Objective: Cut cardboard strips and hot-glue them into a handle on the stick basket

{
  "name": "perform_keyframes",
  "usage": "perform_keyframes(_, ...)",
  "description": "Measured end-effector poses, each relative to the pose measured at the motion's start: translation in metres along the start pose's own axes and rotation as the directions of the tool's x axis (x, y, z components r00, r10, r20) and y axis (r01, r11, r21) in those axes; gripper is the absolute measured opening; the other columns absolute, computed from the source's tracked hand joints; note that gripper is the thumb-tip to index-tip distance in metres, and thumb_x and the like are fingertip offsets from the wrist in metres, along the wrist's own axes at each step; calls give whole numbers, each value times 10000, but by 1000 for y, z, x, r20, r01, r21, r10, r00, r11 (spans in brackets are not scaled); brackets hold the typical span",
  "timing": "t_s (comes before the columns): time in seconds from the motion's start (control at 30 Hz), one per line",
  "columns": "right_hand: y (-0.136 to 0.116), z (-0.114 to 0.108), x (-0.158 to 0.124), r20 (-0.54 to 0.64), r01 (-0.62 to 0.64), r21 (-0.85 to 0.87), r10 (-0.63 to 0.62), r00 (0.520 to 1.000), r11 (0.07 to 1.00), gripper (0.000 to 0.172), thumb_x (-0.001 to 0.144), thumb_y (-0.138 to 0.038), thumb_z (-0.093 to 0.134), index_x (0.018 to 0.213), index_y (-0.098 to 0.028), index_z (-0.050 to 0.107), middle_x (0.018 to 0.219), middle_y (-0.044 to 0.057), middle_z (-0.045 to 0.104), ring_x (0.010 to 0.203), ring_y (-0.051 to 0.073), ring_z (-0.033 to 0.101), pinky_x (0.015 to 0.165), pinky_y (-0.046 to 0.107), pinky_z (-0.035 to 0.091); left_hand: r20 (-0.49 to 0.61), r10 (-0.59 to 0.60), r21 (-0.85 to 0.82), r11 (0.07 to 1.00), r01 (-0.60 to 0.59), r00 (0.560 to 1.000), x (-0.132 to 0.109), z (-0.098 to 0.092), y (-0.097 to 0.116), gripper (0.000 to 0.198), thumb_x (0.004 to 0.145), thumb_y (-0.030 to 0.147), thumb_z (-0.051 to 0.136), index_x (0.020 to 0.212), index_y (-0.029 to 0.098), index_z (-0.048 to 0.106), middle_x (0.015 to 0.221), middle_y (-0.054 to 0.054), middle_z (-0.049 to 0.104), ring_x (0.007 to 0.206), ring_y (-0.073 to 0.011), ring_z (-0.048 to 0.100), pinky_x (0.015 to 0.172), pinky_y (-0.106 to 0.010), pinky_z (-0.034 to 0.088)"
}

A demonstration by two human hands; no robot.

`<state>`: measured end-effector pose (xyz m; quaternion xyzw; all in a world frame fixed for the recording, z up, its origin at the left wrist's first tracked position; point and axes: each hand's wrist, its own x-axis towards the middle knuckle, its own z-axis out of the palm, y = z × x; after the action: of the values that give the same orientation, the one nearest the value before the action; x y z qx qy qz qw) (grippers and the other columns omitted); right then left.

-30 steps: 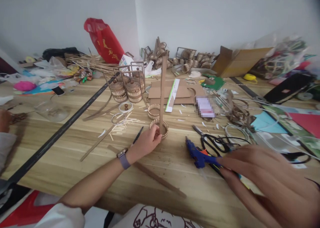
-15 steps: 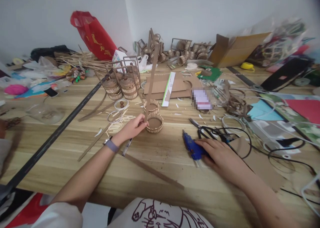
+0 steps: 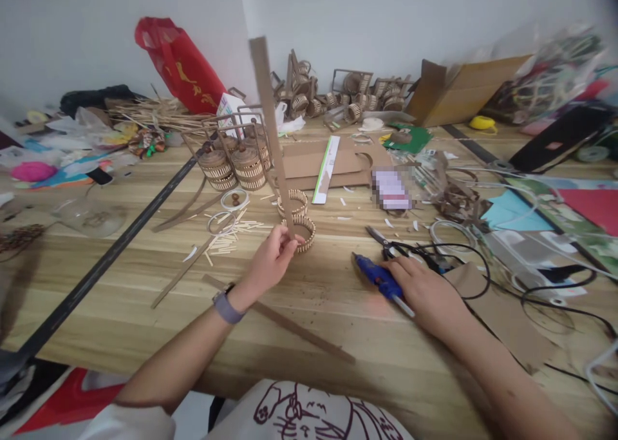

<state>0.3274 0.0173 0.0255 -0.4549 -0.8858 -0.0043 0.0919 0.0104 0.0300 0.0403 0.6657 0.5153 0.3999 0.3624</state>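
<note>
From the head view: my left grip (image 3: 270, 263) is closed on the lower end of a long brown strip (image 3: 271, 121), pinched between thumb and fingers. The strip stands nearly upright, its top leaning a little to the left. My fingertips overlap the left side of the nearer round basket (image 3: 309, 239) — whether they touch its rim I cannot tell. The farther round basket (image 3: 295, 198) sits just behind it, partly covered by the strip.

My right grip (image 3: 429, 292) is wrapped round a blue glue gun (image 3: 376, 277), its nozzle pointing away and to the left, low over the worktop (image 3: 386, 363). A pale stick (image 3: 404, 306) juts from its rear. Black-handled scissors (image 3: 379, 239) lie just beyond.

Another brown strip (image 3: 309, 337) lies flat on the worktop, nearer to me. Small pale sticks (image 3: 223, 243) are scattered left of the baskets — lidded baskets (image 3: 250, 168) with tall handles stand behind those.
</note>
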Motion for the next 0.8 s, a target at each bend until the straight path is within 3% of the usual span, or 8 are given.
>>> perform_keyframes(0.1, -6, -10, 9, -21, -38, 96, 40, 999, 995, 298, 875, -223, 489, 1129, -173, 636, 1002, 143, 659, 924, 280, 646, 778, 387, 539, -121, -41, -4, 999, 40, 992, -3, 18, -4, 192, 1011, 378, 370, 1060, 203, 431, 1119, -97, 649, 620, -120, 637, 607, -290, 501)
perform_keyframes(0.17, -12, -16, 17, -59, -16, 205, 29, 998, 979, 292, 878, -231, 486, 1125, -176, 630, 994, 131, 643, 908, 259, 640, 783, 366, 530, -140, -52, 1, 999, 53, 989, -4, 27, -6, 177, 1025, 378, 331, 1024, 213, 393, 1184, -122, 625, 598, -115, 651, 559, -285, 502)
perform_keyframes(0.3, -24, -23, 37, -136, 106, 343, -62, 989, 934, 233, 859, -203, 503, 1056, -182, 627, 1007, 123, 653, 921, 245, 623, 815, 356, 501, -167, -30, 196, 979, 63, 985, 0, 31, -11, 130, 1023, 323, 321, 943, 230, 363, 913, -74, 666, 691, -189, 679, 661, -349, 525)
perform_keyframes(0.43, -33, -22, 51, -51, 163, 404, -156, 986, 900, 139, 856, -224, 529, 954, -185, 619, 906, 105, 669, 867, 241, 600, 775, 346, 482, -177, -26, 271, 960, 74, 984, 4, 21, -19, 108, 1001, 297, 357, 911, 236, 359, 761, -38, 628, 717, -237, 666, 688, -382, 501)
perform_keyframes(0.57, -40, -2, 54, 5, 181, 341, -195, 981, 922, 122, 858, -221, 509, 897, -180, 617, 841, 94, 640, 802, 227, 575, 690, 310, 436, -130, -31, 299, 952, 69, 991, 6, 11, -21, 103, 986, 280, 366, 893, 240, 347, 746, -25, 623, 662, -220, 653, 639, -346, 479)
perform_keyframes(0.8, -49, 25, 53, -27, 253, 173, -252, 967, 952, 124, 875, -171, 497, 874, -186, 620, 814, 75, 648, 750, 203, 557, 675, 301, 381, -99, -6, 307, 951, 37, 995, 4, 7, -21, 66, 983, 278, 359, 933, 234, 365, 794, -28, 632, 666, -203, 649, 633, -325, 481)
